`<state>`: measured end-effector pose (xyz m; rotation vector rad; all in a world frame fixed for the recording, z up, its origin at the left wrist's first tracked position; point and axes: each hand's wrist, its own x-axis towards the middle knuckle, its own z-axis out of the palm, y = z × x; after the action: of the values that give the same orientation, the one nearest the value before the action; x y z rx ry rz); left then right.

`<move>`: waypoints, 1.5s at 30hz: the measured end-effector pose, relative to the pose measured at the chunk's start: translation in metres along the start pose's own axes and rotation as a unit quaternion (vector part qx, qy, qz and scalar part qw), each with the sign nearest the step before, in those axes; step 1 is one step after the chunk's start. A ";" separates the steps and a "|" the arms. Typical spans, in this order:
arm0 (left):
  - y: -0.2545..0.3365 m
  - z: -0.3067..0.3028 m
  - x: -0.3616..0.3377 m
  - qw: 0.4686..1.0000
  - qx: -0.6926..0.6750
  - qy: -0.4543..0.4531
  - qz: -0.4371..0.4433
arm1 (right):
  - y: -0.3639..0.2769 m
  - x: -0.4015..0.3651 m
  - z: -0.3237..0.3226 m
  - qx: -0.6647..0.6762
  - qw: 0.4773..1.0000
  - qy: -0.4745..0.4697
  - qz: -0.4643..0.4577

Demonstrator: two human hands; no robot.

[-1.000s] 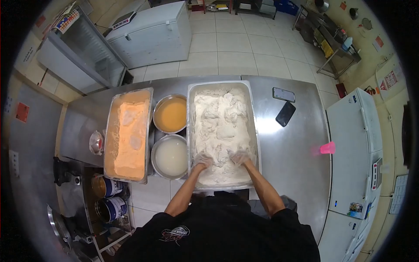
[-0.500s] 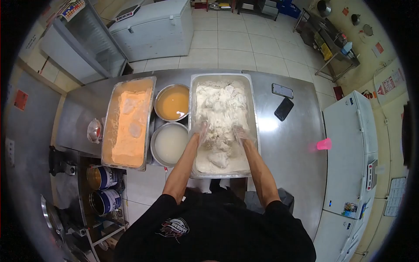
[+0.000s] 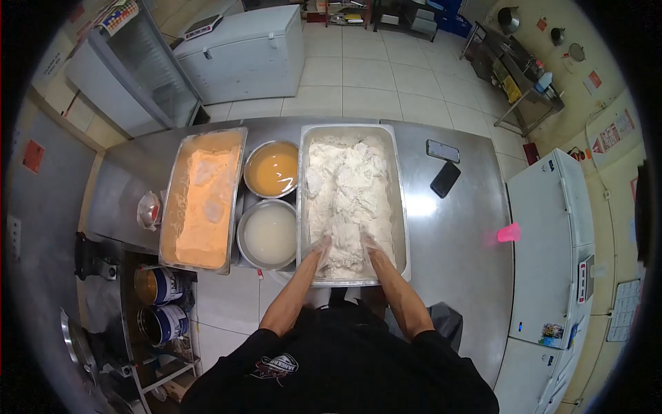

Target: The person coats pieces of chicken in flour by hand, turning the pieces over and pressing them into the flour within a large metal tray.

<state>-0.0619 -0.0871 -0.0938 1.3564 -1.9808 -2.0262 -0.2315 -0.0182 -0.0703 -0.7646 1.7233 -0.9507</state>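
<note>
A deep metal tray (image 3: 403, 207) holds white flour (image 3: 355, 196) with several flour-covered lumps in it; their kind is hidden by the coating. My left hand (image 3: 321, 247), in a clear plastic glove, rests in the flour at the tray's near left. Opposite it, my right hand (image 3: 371, 245), gloved too, lies in the flour at the near right. A heap of flour and a coated lump (image 3: 345, 231) sit between the palms. Both hands look open, fingers stretched forward and partly buried.
Left of the flour stand a bowl of amber liquid (image 3: 272, 169), a bowl of cloudy whitish liquid (image 3: 269, 234), and a tray of orange powder (image 3: 165, 238) with pale pieces. Two phones (image 3: 446, 179) and a pink cup (image 3: 509, 233) are on the right of the steel table (image 3: 458, 276).
Both hands have moved toward me along the tray, closer together. Flour now heaps between them, and the lump that lay at the near end is covered or shifted.
</note>
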 end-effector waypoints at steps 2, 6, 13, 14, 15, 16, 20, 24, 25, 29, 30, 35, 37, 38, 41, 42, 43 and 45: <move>0.028 -0.010 -0.015 0.971 -0.238 0.004 0.008 | -0.019 0.002 -0.007 0.082 0.996 0.027 -0.017; 0.085 -0.025 -0.036 0.880 -0.469 0.015 0.072 | -0.045 0.011 -0.029 0.002 0.993 0.080 -0.082; 0.005 0.012 -0.019 0.989 0.135 0.031 -0.055 | 0.012 -0.016 -0.046 -0.511 0.856 -0.049 -0.066; -0.016 0.024 0.000 0.987 0.149 0.012 -0.064 | 0.021 -0.018 -0.035 -0.547 0.830 -0.079 -0.074; -0.050 0.036 0.027 0.999 -0.002 0.017 -0.048 | 0.028 -0.016 -0.025 -0.578 0.805 -0.104 -0.091; -0.091 0.048 0.057 0.987 -0.154 0.022 -0.032 | 0.034 -0.008 -0.014 -0.611 0.773 -0.126 -0.116; -0.053 0.015 0.064 0.977 -0.118 0.176 -0.002 | 0.025 0.035 -0.013 -0.732 0.626 -0.072 -0.258; 0.038 -0.031 0.077 0.934 0.206 0.291 0.018 | -0.043 0.062 -0.051 -0.411 0.859 0.145 -0.267; 0.058 -0.045 0.087 0.905 0.293 0.308 0.026 | -0.049 0.081 -0.060 -0.439 0.846 0.154 -0.259; 0.093 -0.105 0.143 0.742 0.586 0.282 0.165 | -0.035 0.182 -0.074 -0.555 0.770 0.120 -0.291; 0.105 -0.115 0.149 0.752 0.574 0.270 0.178 | -0.019 0.212 -0.071 -0.584 0.741 0.113 -0.312; 0.174 -0.134 0.152 0.882 0.438 0.155 0.084 | -0.066 0.256 -0.066 -0.568 0.706 0.169 -0.387; 0.155 -0.132 0.190 0.915 0.372 0.152 0.018 | -0.063 0.274 -0.063 -0.587 0.710 0.099 -0.376; 0.146 -0.127 0.200 0.930 0.337 0.147 -0.016 | -0.058 0.282 -0.062 -0.593 0.711 0.063 -0.373; 0.123 -0.108 0.153 0.940 0.268 0.154 0.146 | -0.033 0.285 -0.060 -0.581 0.726 -0.050 -0.365; 0.115 -0.107 0.144 0.953 0.232 0.136 0.142 | -0.027 0.280 -0.062 -0.562 0.739 -0.092 -0.360; 0.108 -0.104 0.136 0.965 0.193 0.115 0.136 | -0.023 0.272 -0.066 -0.534 0.759 -0.136 -0.346; 0.096 -0.093 0.119 0.984 0.111 0.065 0.121 | -0.016 0.260 -0.071 -0.465 0.803 -0.216 -0.303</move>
<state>-0.1370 -0.2478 -0.0663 1.1753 -2.2378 -1.6147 -0.3797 -0.2248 -0.1595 -2.0929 1.4748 -0.1767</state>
